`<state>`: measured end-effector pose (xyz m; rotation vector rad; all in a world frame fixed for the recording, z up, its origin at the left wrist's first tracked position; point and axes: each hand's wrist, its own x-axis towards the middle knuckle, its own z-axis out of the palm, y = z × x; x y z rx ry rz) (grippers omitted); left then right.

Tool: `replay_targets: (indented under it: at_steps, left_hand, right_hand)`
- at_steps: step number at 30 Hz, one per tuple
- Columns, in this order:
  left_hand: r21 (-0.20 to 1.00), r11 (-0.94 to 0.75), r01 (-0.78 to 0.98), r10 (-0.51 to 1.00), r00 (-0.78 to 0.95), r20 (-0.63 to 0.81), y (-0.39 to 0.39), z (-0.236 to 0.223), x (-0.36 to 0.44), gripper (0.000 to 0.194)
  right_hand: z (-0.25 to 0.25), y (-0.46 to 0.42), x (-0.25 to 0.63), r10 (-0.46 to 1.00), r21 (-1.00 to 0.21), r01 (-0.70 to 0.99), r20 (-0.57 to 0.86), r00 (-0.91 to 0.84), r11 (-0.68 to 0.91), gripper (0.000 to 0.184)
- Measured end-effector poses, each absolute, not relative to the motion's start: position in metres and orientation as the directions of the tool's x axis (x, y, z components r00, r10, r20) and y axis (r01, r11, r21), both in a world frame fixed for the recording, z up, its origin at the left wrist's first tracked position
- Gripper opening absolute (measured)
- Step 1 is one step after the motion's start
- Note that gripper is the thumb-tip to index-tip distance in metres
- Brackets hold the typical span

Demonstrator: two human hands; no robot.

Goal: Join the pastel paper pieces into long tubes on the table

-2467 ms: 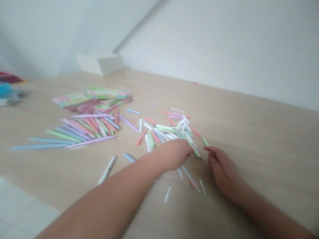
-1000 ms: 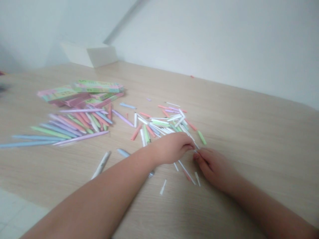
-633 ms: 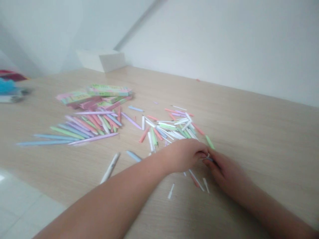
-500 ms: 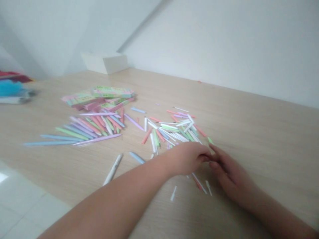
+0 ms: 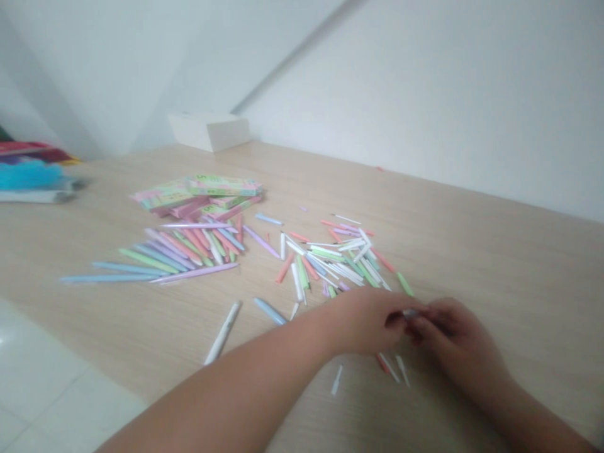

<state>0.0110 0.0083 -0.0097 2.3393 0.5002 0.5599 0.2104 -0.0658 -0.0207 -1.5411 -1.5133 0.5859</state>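
Note:
My left hand (image 5: 365, 321) and my right hand (image 5: 455, 340) meet fingertip to fingertip just above a wooden table (image 5: 495, 251). Both are pinched on a small pale pen part (image 5: 409, 312) between them; its exact shape is too blurred to tell. Just beyond my hands lies a scatter of loose pen parts (image 5: 333, 255) in white, green, pink and blue. Short white and red pieces (image 5: 391, 365) lie on the table under my hands.
A fan of pastel pens (image 5: 174, 251) lies at left, with flat colourful pen boxes (image 5: 202, 192) behind it. A white pen (image 5: 221, 324) and a blue piece (image 5: 270, 311) lie near my left forearm. A white box (image 5: 210, 129) stands against the wall.
My hands, apart 2.5 s ago, have come together. My right hand's fingers now close on the small part that my left hand holds.

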Motion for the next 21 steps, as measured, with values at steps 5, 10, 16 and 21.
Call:
replay_targets:
  at_steps: [5,10,16,21]
  left_hand:
    - [0.680,-0.668,0.303,0.567,0.799,0.200,0.010,-0.013,0.013,0.042]
    - [0.595,-0.747,0.299,0.496,0.845,0.198,0.009,-0.011,0.017,0.041]
    - [0.479,-0.843,0.245,0.382,0.900,0.212,0.010,-0.018,0.022,0.034]
    - [0.405,-0.890,0.210,0.280,0.952,0.122,0.007,-0.014,0.018,0.053]
  right_hand:
    - [0.000,-0.063,0.214,0.865,-0.836,0.521,0.381,0.325,0.172,0.032]
    - [0.027,-0.044,0.202,0.925,-0.693,0.674,0.379,0.039,0.256,0.026]
    - [0.043,0.023,0.147,0.897,-0.380,0.815,0.253,-0.363,0.437,0.021]
    - [0.038,0.073,0.108,0.813,-0.278,0.781,0.001,-0.582,0.559,0.021]
